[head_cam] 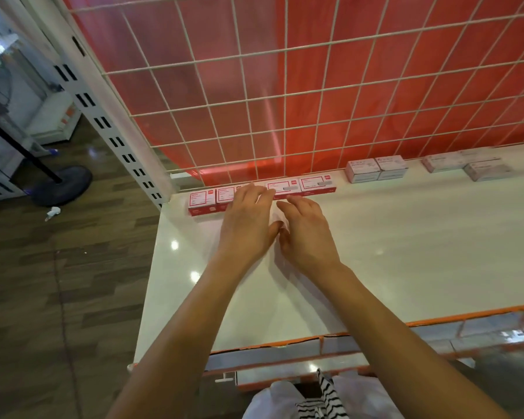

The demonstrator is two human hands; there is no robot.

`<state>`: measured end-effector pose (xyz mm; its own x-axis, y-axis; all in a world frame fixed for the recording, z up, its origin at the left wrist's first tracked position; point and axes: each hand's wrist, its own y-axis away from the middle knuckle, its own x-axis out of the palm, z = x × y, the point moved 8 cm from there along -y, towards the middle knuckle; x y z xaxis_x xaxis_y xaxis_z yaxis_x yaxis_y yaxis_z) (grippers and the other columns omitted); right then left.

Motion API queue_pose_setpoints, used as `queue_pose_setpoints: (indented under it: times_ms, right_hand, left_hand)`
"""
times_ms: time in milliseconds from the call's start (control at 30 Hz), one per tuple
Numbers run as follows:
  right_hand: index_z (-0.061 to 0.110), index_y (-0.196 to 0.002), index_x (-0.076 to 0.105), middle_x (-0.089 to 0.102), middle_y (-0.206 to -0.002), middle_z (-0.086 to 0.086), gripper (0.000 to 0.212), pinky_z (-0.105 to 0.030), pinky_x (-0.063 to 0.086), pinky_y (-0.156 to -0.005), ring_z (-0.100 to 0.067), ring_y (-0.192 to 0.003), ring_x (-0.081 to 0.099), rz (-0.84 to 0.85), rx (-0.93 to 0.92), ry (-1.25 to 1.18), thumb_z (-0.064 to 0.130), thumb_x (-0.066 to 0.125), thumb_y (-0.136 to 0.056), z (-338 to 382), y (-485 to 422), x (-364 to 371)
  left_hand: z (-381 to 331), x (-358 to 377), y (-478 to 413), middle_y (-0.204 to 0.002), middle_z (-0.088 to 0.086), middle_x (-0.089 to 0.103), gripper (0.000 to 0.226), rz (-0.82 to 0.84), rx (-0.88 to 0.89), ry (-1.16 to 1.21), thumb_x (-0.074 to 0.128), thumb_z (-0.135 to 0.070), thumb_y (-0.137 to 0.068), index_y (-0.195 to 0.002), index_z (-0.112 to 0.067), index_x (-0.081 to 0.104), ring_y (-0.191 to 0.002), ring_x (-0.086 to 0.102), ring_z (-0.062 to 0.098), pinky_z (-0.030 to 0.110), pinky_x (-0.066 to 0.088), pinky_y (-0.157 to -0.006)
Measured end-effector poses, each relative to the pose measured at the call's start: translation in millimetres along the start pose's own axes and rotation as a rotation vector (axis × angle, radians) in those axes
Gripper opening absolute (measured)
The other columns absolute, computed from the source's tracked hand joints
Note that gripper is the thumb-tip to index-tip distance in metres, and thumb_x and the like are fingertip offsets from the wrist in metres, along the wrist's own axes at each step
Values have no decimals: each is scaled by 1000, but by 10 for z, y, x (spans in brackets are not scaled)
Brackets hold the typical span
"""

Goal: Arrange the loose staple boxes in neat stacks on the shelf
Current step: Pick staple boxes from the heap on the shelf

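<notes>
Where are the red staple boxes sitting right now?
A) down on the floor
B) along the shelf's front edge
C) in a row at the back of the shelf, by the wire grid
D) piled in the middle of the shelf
C: the red staple boxes stand side by side along the back of the shelf, at the foot of the wire grid.

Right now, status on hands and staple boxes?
Left hand open, over red staple boxes row. Right hand open beside it. Pale boxes grouped farther right. Nothing blocking.
</notes>
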<state>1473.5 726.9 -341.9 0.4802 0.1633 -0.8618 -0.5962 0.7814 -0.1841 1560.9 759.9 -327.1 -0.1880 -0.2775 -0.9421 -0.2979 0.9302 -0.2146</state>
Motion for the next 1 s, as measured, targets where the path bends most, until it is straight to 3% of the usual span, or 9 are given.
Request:
queue_pose_setpoints:
  times_ms: [333,467,600,867,1000]
  right_hand:
    - [11,-138,46,44,-145,-11,48,-35,22,-114,-28,-135,36,-28,62,38,15,55,-92,-859,168,-511]
    - [12,-140,43,39,-148,-11,50,-35,18,-116,-28,-139,31,-26,105,49,20,56,-93,-1331,250,-807]
    - [6,-132,53,49,-139,-17,47,-41,27,-111,-34,-132,42,-64,140,44,16,64,-87,-1831,346,-1092]
    - [8,-138,45,36,-149,-15,49,-36,19,-114,-30,-139,27,-24,202,18,14,56,-91,-2667,451,-1533]
    - [4,-135,49,40,-145,-18,46,-38,23,-112,-32,-137,30,-31,219,-2,9,55,-89,-2995,535,-1694]
  left_hand:
    - [-1062,326,-209,-150,-2,38,54,92,29,-100,56,-30,-94,-144,-23,37,-140,29,20,35,24,-115]
    - [-1600,505,-338,-149,-1,38,51,112,54,-97,52,-28,-96,-144,-23,36,-138,31,20,34,27,-112]
    - [-2141,692,-461,-149,1,40,52,126,61,-91,52,-27,-95,-144,-22,36,-135,36,21,35,31,-110]
    - [-3003,1068,-641,-143,3,46,47,150,91,-79,51,-21,-95,-141,-20,40,-126,44,22,33,38,-103]
    - [-3327,1232,-700,-140,3,48,47,170,102,-75,54,-22,-94,-139,-20,42,-124,45,23,33,39,-101]
